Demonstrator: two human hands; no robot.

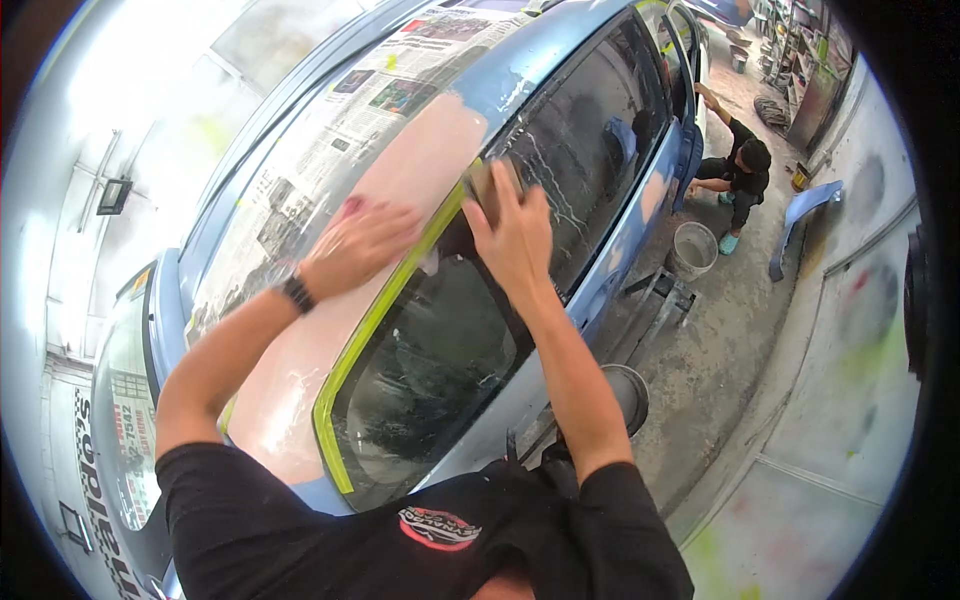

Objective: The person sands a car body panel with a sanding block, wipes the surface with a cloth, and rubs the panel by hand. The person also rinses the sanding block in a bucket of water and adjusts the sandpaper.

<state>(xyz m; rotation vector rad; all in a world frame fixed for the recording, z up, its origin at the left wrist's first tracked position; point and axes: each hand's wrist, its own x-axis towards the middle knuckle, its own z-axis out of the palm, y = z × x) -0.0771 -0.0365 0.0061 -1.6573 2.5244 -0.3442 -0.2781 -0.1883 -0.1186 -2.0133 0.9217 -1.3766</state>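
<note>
In the head view, a blue car [505, 75] stretches from near left to far right, and the pinkish primed roof edge [305, 370] lies under the person's left hand [365, 243]. That hand is flat, its fingers straight, close together and gripping nothing; a dark wristband [297, 292] circles the wrist. A small reddish spot shows just beyond the knuckles (too blurred to name).

To the right, the right hand [515, 225] reaches over the upper edge of the side windows, fingers stretched out and partly spread. A flat greyish-brown pad [486, 190] shows between its thumb and forefinger; motion blur hides the contact, so I cannot tell how firmly it is held.

Yellow-green masking tape [398, 280] borders the primed area along the near rear side window [430, 365] and runs on to the right hand. Left of the primer, newspaper sheets [330, 130] cover much of the roof. The farther side window [585, 130] carries whitish streaks.

On the far right, a co-worker [742, 170] in dark clothes crouches beside the car, one arm raised toward it. A bucket [692, 274] stands nearer, and a loose blue body panel [795, 218] leans by the wall.
</note>
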